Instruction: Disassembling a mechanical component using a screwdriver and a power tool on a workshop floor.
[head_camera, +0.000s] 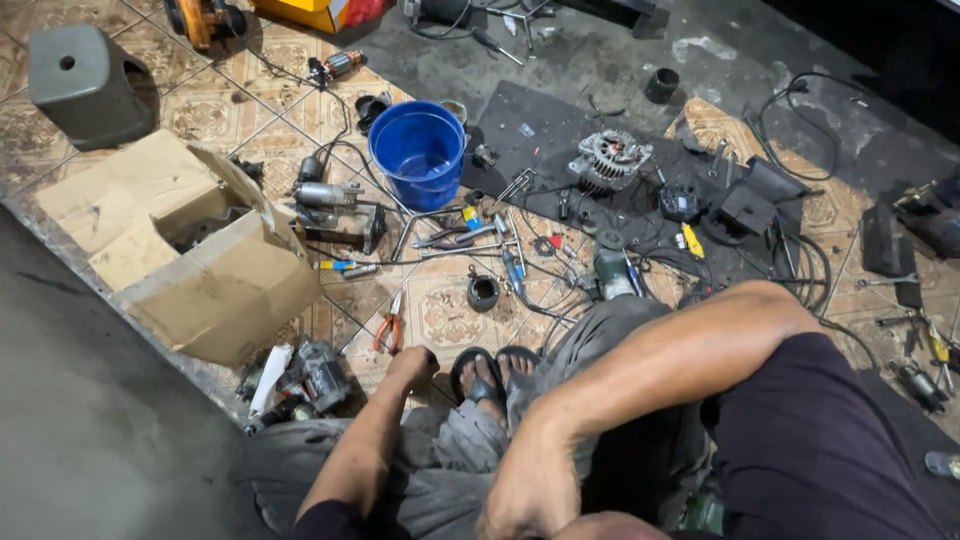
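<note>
I sit on a tiled floor in grey trousers and black sandals (487, 377). My left hand (411, 369) reaches down to the tile beside my left foot. Its fingers are curled under, so what they hold, if anything, is hidden. Orange-handled pliers (388, 330) lie just beyond it, and a small electric motor (321, 375) lies to its left. My right arm is bent across my lap. My right hand (527, 487) rests loosely on my knee with nothing in it. A black ring-shaped part (483, 292) stands in front of my feet.
An open cardboard box (190, 250) stands at the left, with a blue bucket (418, 150) behind the scattered wrenches (450, 240). An alternator (610, 158) sits on a black mat (545, 120). A grey stool (85, 85) is at the far left. Cables and tools litter the right side.
</note>
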